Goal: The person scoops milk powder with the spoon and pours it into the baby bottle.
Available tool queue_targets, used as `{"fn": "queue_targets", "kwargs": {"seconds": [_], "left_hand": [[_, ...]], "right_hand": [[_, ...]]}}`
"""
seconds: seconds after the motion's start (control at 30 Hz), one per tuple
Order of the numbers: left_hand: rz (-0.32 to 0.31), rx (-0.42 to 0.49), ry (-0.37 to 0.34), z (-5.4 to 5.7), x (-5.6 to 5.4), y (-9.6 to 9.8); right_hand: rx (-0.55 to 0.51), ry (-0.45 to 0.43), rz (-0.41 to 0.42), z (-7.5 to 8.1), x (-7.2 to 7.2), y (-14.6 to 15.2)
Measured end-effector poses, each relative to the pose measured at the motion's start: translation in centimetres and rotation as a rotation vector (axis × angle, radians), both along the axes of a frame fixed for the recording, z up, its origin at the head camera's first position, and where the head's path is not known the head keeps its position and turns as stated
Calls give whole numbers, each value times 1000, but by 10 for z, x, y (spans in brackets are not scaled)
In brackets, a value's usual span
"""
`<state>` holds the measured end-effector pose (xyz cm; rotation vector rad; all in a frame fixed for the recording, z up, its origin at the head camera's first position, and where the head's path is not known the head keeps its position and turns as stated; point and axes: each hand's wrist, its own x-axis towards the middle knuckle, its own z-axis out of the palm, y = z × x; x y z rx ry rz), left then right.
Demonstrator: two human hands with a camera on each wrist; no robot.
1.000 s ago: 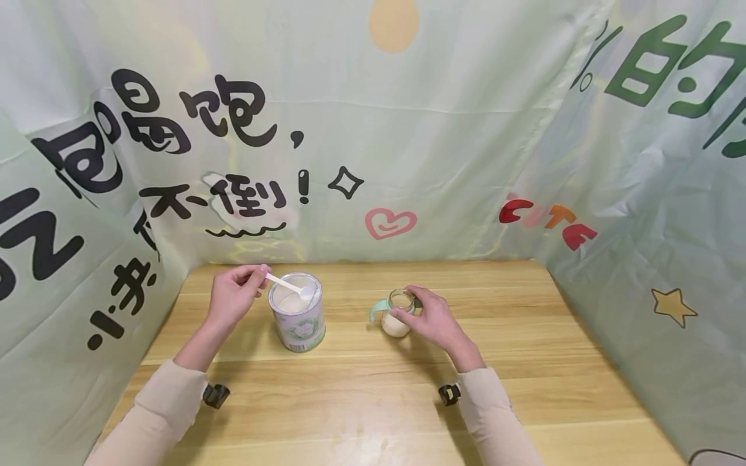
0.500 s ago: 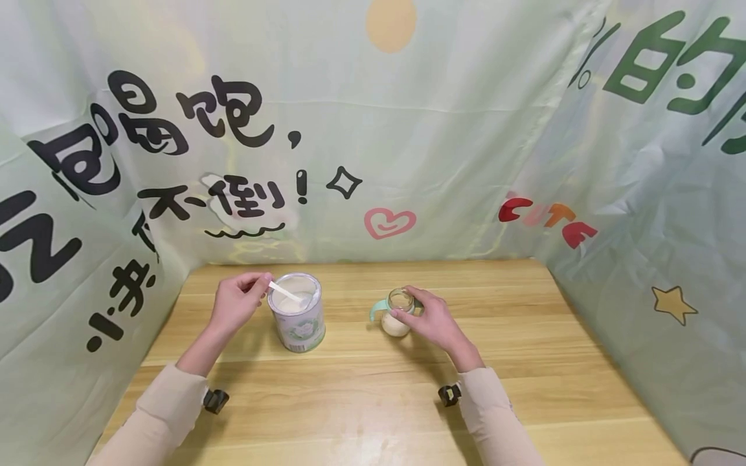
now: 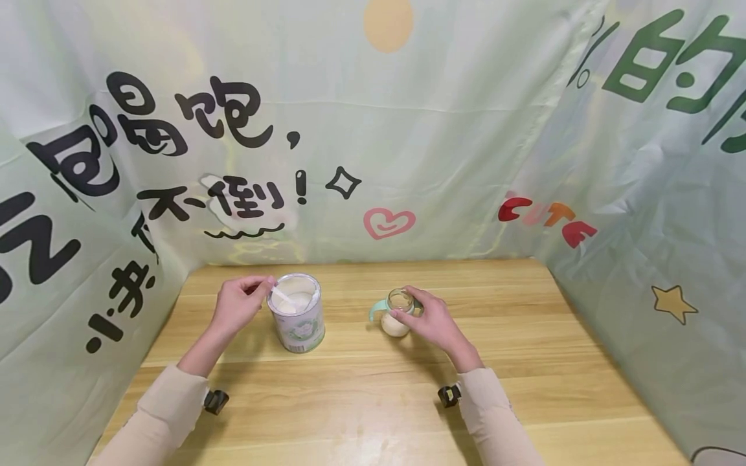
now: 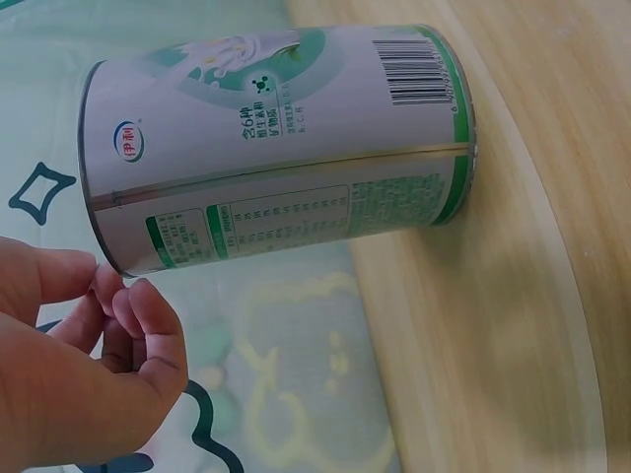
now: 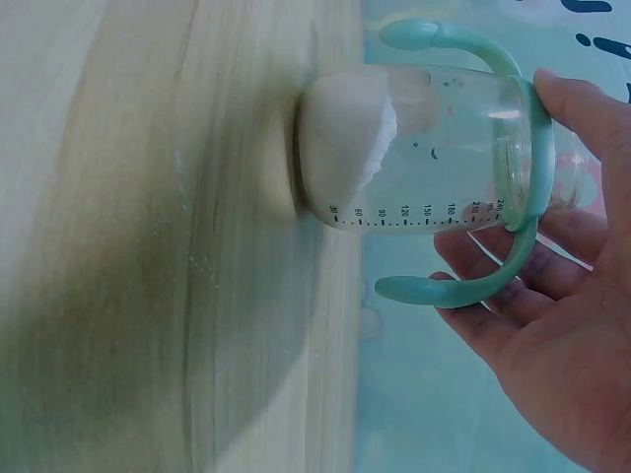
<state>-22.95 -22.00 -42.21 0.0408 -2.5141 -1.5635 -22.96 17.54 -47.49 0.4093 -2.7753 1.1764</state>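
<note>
My left hand (image 3: 239, 303) pinches the handle of a white scoop (image 3: 283, 296) at the rim of a milk powder can (image 3: 300, 331). The scoop slants down into the can, its bowl low by the pale powder inside. In the left wrist view the can (image 4: 266, 128) shows a barcode and green print; the scoop is hidden there. My right hand (image 3: 431, 317) holds an uncapped clear baby bottle (image 3: 395, 325) around its neck. In the right wrist view the bottle (image 5: 444, 148) stands upright on the table, with light green handles (image 5: 463, 291) and whitish powder at its bottom.
Can and bottle stand a short way apart on a wooden table (image 3: 350, 388). Printed fabric (image 3: 454, 162) walls the table at the back and both sides. A few specks of powder (image 5: 202, 271) lie on the wood near the bottle.
The left hand has moved slightly right and down, and the scoop has sunk lower into the can, its bowl dipping toward the powder. The right hand and bottle have stayed in place.
</note>
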Motion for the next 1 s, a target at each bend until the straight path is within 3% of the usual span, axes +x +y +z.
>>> {"fn": "queue_targets", "kwargs": {"seconds": [0.4, 1.0], "left_hand": [[50, -136, -15, 2, 2, 0], [73, -102, -13, 1, 5, 0]], "right_hand": [[-2, -11, 0, -1, 0, 0], [5, -12, 0, -2, 1, 1]]}}
